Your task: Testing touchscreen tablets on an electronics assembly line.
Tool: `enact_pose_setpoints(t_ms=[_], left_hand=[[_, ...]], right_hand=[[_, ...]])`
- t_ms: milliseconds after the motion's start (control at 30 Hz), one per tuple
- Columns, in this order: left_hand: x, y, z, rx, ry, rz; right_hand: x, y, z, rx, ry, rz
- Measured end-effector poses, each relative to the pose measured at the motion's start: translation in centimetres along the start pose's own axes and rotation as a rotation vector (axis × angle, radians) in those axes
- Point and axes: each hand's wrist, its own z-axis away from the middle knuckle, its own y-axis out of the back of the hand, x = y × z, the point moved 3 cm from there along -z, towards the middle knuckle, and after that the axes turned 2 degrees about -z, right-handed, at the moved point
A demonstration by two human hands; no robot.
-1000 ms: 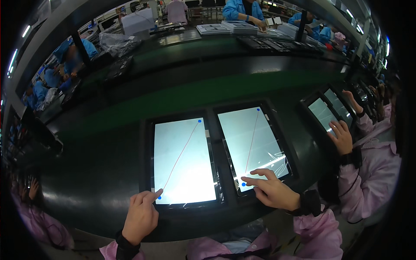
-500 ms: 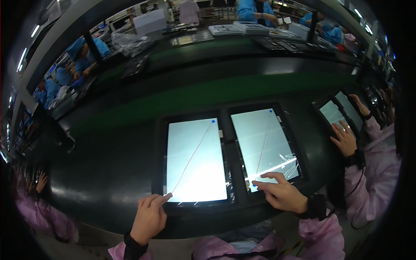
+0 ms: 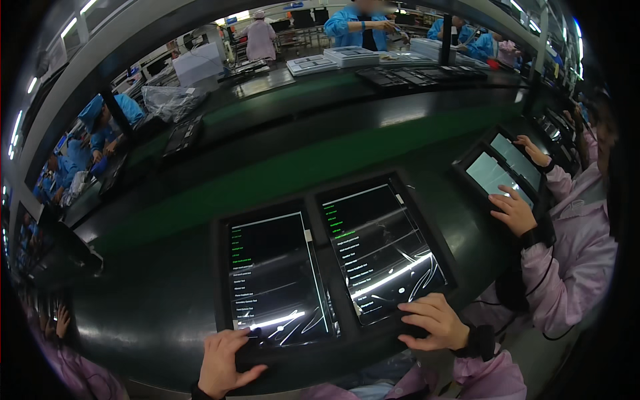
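Two tablets [image 3: 277, 280] [image 3: 380, 250] side by side on the dark tabletop [image 3: 153, 280], black screens up, both showing lists with green lines on top and white ones below. Left hand [image 3: 221, 362] at the bottom left corner of the left one, fingers [image 3: 232, 337] loosely bent, thumb stuck out wide, not gripping anything. Right hand [image 3: 439, 324] by the bottom edge of the other one, fingers half spread, also gripping nothing. Can't tell touching from hovering for either hand, tbh. Off to the right, a co-worker's hands [image 3: 515, 211] at two pale lit screens [image 3: 490, 173]. Plus some flat white stacks [image 3: 312, 65] way at the back.
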Motion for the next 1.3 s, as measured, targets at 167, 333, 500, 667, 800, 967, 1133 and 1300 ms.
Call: enact_pose_setpoints(t_ms=[167,333,500,667,800,967,1133,1300], left_hand=[[0.3,-0.4,0.1,0.090,-0.057,-0.077],[0.7,-1.1,-0.6,0.220,-0.090,-0.220],[0.0,-2.2,-5.7,0.302,-0.125,-0.351],[-2.9,-3.3,-14.0,0.387,-0.100,-0.447],[-6.3,-4.6,-19.1,0.422,0.033,-0.326],[-8.7,-6.4,-20.6,0.348,0.004,-0.365],[-9.1,-6.7,-20.0,0.317,-0.001,-0.298],[-7.0,-6.4,-20.2,0.250,-0.154,-0.145]], right_hand=[[0.4,0.2,1.0,0.125,-0.050,0.217],[1.1,0.3,-0.3,0.195,-0.037,0.294],[6.9,-2.4,-4.8,0.211,-0.110,0.252],[13.9,-6.1,-12.7,0.387,-0.068,0.279],[17.6,-9.0,-17.9,0.360,-0.249,0.328],[19.9,-11.4,-18.7,0.269,-0.392,0.229],[19.3,-11.9,-18.3,0.287,-0.171,0.118],[17.6,-12.5,-18.3,0.183,0.036,-0.027]])
